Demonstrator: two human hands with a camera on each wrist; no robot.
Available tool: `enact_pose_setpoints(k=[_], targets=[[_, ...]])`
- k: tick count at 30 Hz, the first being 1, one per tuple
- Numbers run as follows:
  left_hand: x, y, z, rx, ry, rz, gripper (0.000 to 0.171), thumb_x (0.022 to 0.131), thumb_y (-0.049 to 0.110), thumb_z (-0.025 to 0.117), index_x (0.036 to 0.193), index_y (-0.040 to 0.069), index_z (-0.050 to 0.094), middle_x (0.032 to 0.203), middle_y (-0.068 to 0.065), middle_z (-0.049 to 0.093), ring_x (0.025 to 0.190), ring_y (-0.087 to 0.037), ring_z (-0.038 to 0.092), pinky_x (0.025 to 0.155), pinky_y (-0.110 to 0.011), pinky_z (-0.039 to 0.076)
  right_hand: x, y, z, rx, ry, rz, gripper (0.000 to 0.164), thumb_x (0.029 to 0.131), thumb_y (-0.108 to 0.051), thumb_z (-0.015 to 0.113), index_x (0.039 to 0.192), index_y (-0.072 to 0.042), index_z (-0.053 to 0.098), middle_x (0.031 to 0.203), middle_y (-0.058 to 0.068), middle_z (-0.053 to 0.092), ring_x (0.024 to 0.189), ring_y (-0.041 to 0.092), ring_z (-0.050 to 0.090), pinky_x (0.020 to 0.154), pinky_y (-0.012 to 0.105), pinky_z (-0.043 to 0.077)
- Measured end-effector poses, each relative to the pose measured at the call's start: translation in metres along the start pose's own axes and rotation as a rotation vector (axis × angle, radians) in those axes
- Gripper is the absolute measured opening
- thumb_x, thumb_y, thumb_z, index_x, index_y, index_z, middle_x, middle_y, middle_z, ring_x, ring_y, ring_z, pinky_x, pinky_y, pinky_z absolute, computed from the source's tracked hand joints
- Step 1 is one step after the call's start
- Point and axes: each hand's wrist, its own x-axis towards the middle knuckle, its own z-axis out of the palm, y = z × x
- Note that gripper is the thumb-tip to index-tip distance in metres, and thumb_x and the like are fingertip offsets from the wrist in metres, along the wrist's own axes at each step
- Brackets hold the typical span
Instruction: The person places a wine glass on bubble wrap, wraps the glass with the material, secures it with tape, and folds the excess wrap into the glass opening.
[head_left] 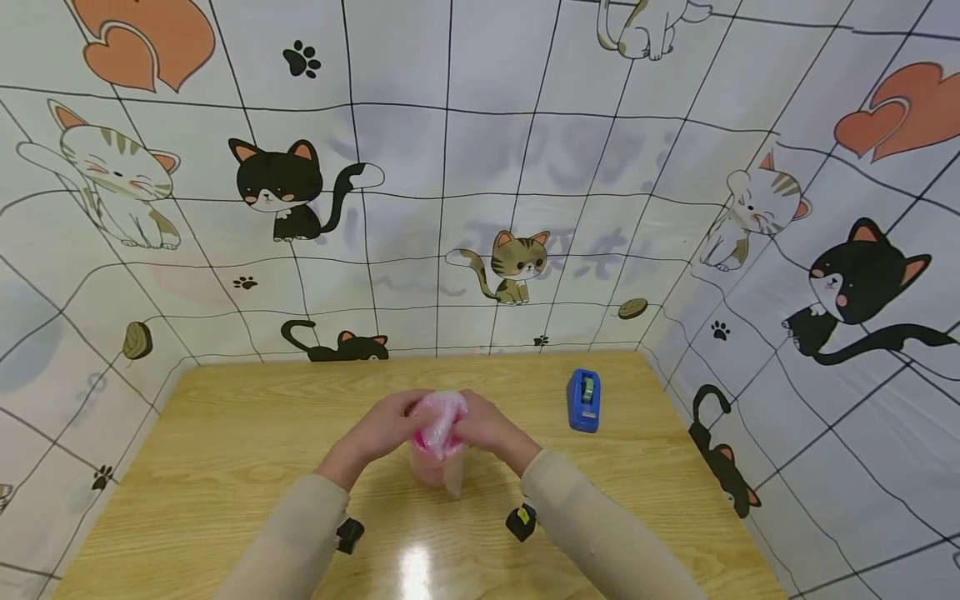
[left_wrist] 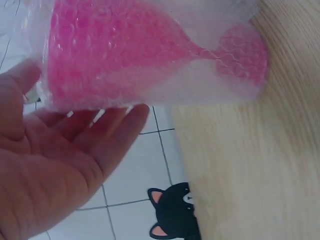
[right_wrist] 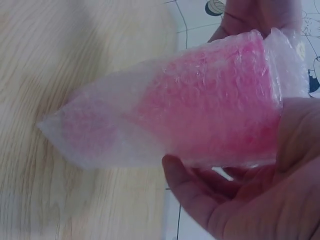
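Note:
A pink goblet-shaped cup stands upright on the wooden table, wrapped in clear bubble wrap. Its narrow stem and round foot show through the wrap in the left wrist view. At the top of the bundle, my left hand grips one side, thumb near the rim and fingers along the wall. From the other side my right hand holds the same wrapped cup, its fingers bent along the wrap. Loose bubble wrap bunches above the rim between both hands. Some fingertips are hidden behind the bundle.
A blue tape dispenser sits at the back right of the wooden table. A cat-patterned white sheet hangs behind the table and along both sides. Small black devices are at the wrists.

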Motion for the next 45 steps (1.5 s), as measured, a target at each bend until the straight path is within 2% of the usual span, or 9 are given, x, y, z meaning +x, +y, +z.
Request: enact_pose_setpoints(k=[6,12,15,20,25,30,33,39,45], targets=[[0.005,0.009,0.008,0.187,0.077,0.007,0.033,0.093,0.022,0.064,0.123,0.008,0.064,0.119,-0.010,0.068,0.110,-0.027,0.063,0.094,-0.047,0.052,0.001,0.015,-0.009,0.094,-0.167,-0.094,0.045,0.081,-0.019,0.070,0.120,-0.003,0.053,0.108,0.009,0.060,0.089,0.015,0.055,0.077,0.027,0.051],[0.012,0.015,0.013,0.349,0.122,-0.041,0.030,0.090,0.023,0.068,0.116,0.008,0.065,0.109,-0.008,0.070,0.097,-0.023,0.065,0.083,-0.043,0.055,-0.007,0.019,-0.021,0.274,-0.348,-0.009,0.054,0.093,-0.019,0.056,0.143,-0.008,0.042,0.131,0.009,0.058,0.112,0.017,0.058,0.099,0.040,0.050],[0.016,0.015,0.016,0.439,0.158,-0.060,0.027,0.089,0.024,0.070,0.112,0.011,0.065,0.104,-0.006,0.070,0.089,-0.021,0.064,0.074,-0.040,0.055,-0.009,0.016,-0.022,0.241,-0.319,-0.012,0.050,0.097,-0.023,0.051,0.144,-0.007,0.043,0.132,0.009,0.059,0.113,0.018,0.059,0.100,0.042,0.050],[0.014,0.007,0.023,0.466,0.215,-0.026,0.029,0.090,0.027,0.068,0.114,0.011,0.063,0.106,-0.006,0.069,0.090,-0.021,0.064,0.074,-0.041,0.056,-0.007,0.014,-0.016,0.081,-0.206,-0.080,0.036,0.096,-0.022,0.053,0.128,-0.007,0.058,0.104,0.005,0.067,0.084,0.011,0.059,0.075,0.032,0.055],[-0.002,-0.006,0.016,0.479,0.289,0.191,0.033,0.095,0.030,0.062,0.123,0.013,0.060,0.123,-0.005,0.063,0.109,-0.024,0.063,0.092,-0.044,0.054,-0.010,0.005,-0.008,-0.044,-0.109,-0.085,0.031,0.092,-0.021,0.056,0.119,-0.006,0.063,0.096,0.005,0.068,0.076,0.013,0.060,0.066,0.029,0.055],[-0.017,-0.014,0.003,0.802,0.295,0.649,0.028,0.087,0.036,0.071,0.107,0.016,0.069,0.115,0.001,0.067,0.117,-0.023,0.059,0.100,-0.043,0.049,-0.010,-0.001,-0.003,-0.185,0.012,-0.064,0.027,0.090,-0.022,0.061,0.112,-0.006,0.066,0.092,0.005,0.068,0.075,0.014,0.059,0.063,0.027,0.052],[-0.022,-0.019,0.002,0.962,0.238,0.801,0.043,0.076,0.044,0.080,0.108,0.017,0.071,0.117,0.003,0.068,0.123,-0.023,0.056,0.102,-0.043,0.046,-0.010,-0.001,-0.002,-0.255,0.064,-0.053,0.028,0.089,-0.023,0.063,0.111,-0.006,0.067,0.093,0.005,0.069,0.076,0.014,0.059,0.064,0.027,0.051],[-0.020,-0.016,0.010,1.231,0.165,0.783,0.050,0.070,0.037,0.085,0.115,0.020,0.070,0.118,0.008,0.070,0.123,-0.017,0.056,0.103,-0.039,0.045,-0.009,0.002,0.001,-0.314,0.078,-0.078,0.039,0.091,-0.025,0.062,0.123,-0.003,0.058,0.108,0.010,0.067,0.090,0.019,0.062,0.076,0.034,0.055],[-0.017,-0.007,0.012,1.407,0.083,0.698,0.030,0.072,0.042,0.084,0.093,0.024,0.074,0.108,0.009,0.068,0.107,-0.013,0.057,0.096,-0.042,0.047,-0.011,0.005,0.002,-0.362,0.065,-0.237,0.052,0.098,-0.029,0.051,0.139,0.001,0.042,0.134,0.017,0.051,0.117,0.026,0.054,0.098,0.042,0.050]])
